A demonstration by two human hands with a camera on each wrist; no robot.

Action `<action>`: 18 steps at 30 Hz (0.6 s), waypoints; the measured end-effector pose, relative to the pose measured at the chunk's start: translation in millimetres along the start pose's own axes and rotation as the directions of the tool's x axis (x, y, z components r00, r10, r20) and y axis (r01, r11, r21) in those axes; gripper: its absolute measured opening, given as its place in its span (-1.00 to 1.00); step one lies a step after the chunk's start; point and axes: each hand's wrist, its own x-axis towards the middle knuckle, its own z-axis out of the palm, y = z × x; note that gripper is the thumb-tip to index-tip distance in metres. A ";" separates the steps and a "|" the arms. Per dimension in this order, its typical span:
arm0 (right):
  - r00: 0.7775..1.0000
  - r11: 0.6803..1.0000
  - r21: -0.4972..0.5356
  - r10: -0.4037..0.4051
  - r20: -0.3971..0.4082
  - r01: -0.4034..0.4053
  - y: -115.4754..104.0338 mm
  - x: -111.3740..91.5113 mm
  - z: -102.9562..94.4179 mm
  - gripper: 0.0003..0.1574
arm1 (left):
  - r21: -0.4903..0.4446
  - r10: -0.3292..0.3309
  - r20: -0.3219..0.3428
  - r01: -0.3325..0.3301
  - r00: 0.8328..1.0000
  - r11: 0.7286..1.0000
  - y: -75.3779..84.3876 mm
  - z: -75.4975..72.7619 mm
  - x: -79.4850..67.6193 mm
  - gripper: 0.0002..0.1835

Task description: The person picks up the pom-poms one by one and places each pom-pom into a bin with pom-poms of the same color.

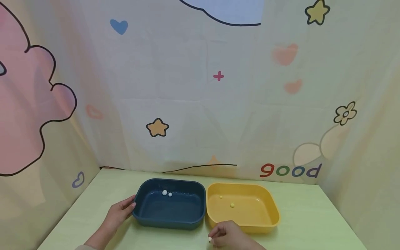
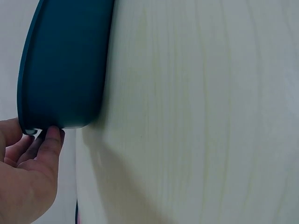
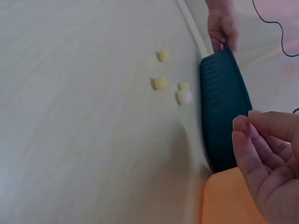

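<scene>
At its left end, the dark blue basin [image 1: 168,224] is held by my left hand [image 1: 117,214], whose fingers and thumb grip the rim; the left wrist view shows this hand [image 2: 32,172] at the basin's corner. Two white balls [image 1: 164,192] lie inside. My right hand [image 1: 229,236] is in front of the yellow basin [image 1: 250,229], pinching a small white ball [image 1: 210,239] between thumb and fingertips. In the right wrist view, the fingertips of this hand [image 3: 268,154] meet and the ball is hidden. Two small yellow balls [image 1: 232,205] lie in the yellow basin.
Beside the blue basin, several loose balls lie on the pale table in the right wrist view: yellow ones [image 3: 160,83] and a white one [image 3: 184,97]. The basins stand side by side, with a printed cloth [image 1: 193,104] behind the table.
</scene>
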 end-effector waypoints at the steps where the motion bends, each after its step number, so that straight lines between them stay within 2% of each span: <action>1: 1.000 1.000 0.009 -0.015 -0.003 0.015 -2.2 -0.1 -1.1 -0.80 | 0.000 0.000 0.001 0.000 1.000 1.000 -0.1 0.3 -0.2 -0.48; 6: 0.997 0.996 0.046 -0.075 -0.009 0.075 -13.6 2.6 -10.5 -0.76 | -0.010 -0.005 -0.004 0.004 1.000 1.000 -0.6 2.3 0.1 -0.49; 15: 0.997 0.992 0.098 -0.074 -0.008 0.074 -50.3 7.2 -29.7 -0.70 | -0.019 -0.005 -0.004 0.005 1.000 1.000 -0.2 1.8 0.6 -0.49; 18: 0.997 0.994 0.086 -0.072 -0.007 0.072 -63.8 8.9 -36.0 -0.68 | -0.016 -0.006 -0.004 0.006 1.000 1.000 0.3 1.5 0.9 -0.49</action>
